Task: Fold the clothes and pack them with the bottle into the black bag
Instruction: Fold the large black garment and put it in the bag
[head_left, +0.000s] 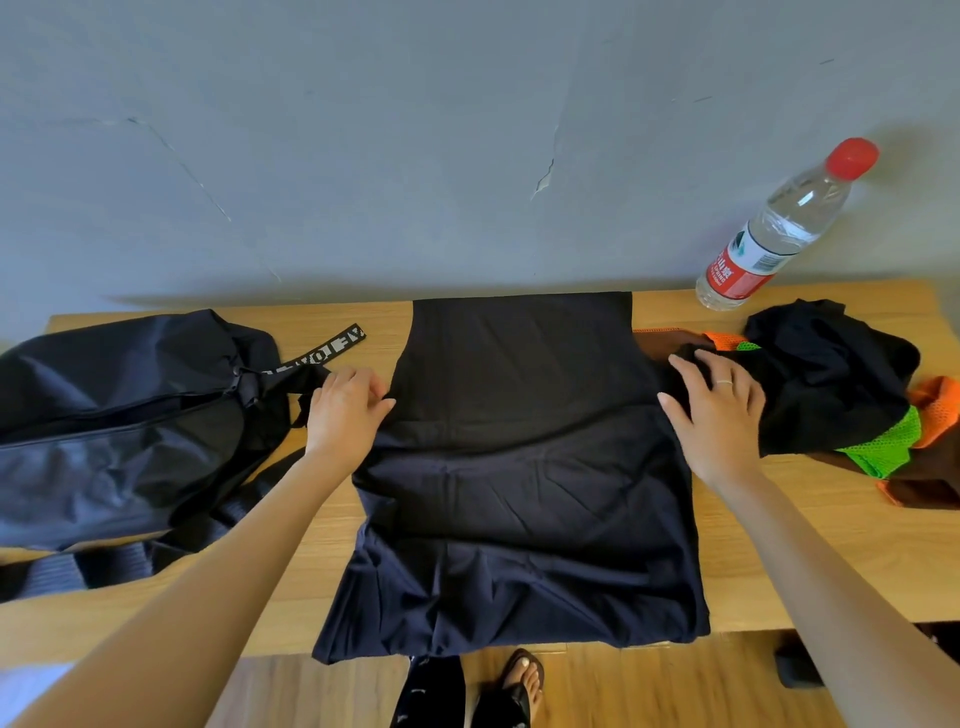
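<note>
Head view, steeply down onto table (753, 561)

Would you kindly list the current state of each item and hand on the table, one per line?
dark garment: spread flat mid-table, partly folded, near edge hanging over the front.
black bag: lying on its side on the left; I cannot tell whether the zip is open.
bottle: upright, red cap on.
pile of clothes: bunched, unfolded, on the right.
left hand: pinching the garment's left edge.
right hand: fingers straight, resting at its right edge.
</note>
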